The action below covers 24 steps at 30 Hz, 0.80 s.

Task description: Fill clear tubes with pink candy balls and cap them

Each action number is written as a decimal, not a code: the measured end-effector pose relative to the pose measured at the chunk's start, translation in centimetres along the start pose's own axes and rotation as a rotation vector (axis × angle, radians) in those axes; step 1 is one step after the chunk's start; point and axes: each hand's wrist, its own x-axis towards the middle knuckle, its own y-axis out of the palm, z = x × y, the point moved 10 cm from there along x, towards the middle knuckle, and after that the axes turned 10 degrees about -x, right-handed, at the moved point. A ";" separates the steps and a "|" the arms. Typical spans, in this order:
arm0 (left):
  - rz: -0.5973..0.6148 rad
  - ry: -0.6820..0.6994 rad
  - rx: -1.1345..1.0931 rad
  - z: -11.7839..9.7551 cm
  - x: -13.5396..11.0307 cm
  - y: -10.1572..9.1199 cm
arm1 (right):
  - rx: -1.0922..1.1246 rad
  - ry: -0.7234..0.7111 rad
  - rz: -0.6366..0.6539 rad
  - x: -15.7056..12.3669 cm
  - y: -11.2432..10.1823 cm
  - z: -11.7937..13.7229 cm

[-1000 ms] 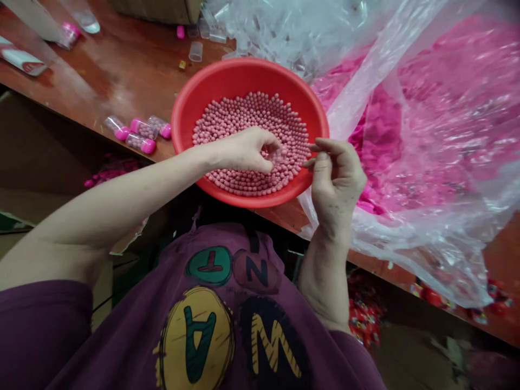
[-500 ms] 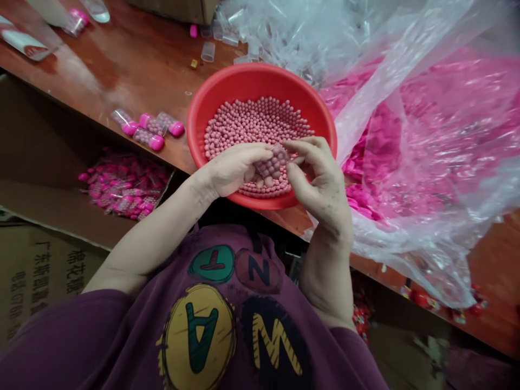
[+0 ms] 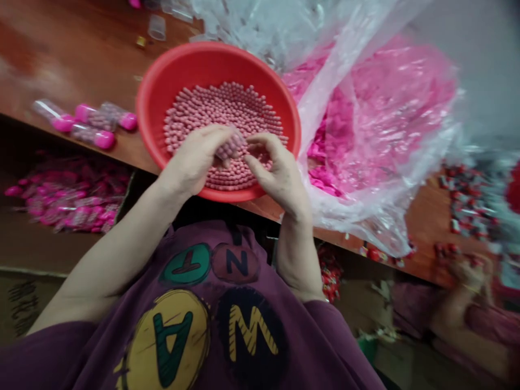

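My left hand (image 3: 194, 158) is closed around a small clear tube (image 3: 231, 146) packed with pink beads, above a red plastic bowl (image 3: 148, 108). Part of the tube is hidden by the fingers. Just right of the tube, my right hand (image 3: 280, 172) has its thumb and forefinger curved and apart, with no object visible between them. Loose pink beads (image 3: 219, 105) fill the lower part of the bowl beneath both hands.
Bead-filled tubes with pink caps (image 3: 104, 139) lie left of the bowl. More fill a carton (image 3: 77, 195) below the table edge. A plastic bag of pink pieces (image 3: 377, 119) stands right, clear tubes (image 3: 156, 27) behind. Another person's hand (image 3: 473, 273) is at far right.
The view has swung right, so the bowl and table things appear further left and another person's hands show at right. My left hand still holds the tube over the bowl.
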 end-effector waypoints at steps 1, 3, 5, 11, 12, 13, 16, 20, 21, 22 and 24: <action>-0.047 0.035 -0.031 -0.2 0.1 -0.5 | -0.061 -0.014 -0.026 -0.4 -0.5 -0.4; -0.117 0.074 -0.093 -0.3 0.3 -1.3 | -0.141 0.001 -0.152 -1.5 -3.0 -2.5; -0.136 0.070 -0.116 -0.2 0.3 -1.5 | -0.176 0.111 -0.358 -3.5 -7.3 -6.7; -0.105 -0.017 -0.102 0.1 -0.4 -0.5 | -0.606 0.728 -0.370 -7.7 -13.6 -22.4; -0.106 -0.018 -0.108 0.0 -0.5 -0.4 | -0.650 0.757 -0.331 -7.5 -13.3 -23.7; -0.101 -0.016 -0.112 -0.1 -0.6 -0.3 | -0.678 0.767 -0.305 -7.2 -12.9 -24.7; -0.096 -0.010 -0.126 -0.3 -0.8 -0.2 | -0.703 0.781 -0.288 -6.2 -11.4 -26.0; -0.105 -0.035 -0.143 0.0 -0.8 -0.4 | -0.703 0.801 -0.311 -6.3 -10.6 -26.6; -0.101 -0.035 -0.143 -0.1 -0.8 -0.4 | -0.694 0.800 -0.319 -6.6 -10.6 -26.7; -0.098 -0.030 -0.145 -0.2 -0.9 -0.3 | -0.682 0.797 -0.328 -6.8 -10.8 -26.9; -0.096 -0.019 -0.147 -0.3 -0.9 -0.2 | -0.666 0.792 -0.350 -7.5 -11.2 -27.2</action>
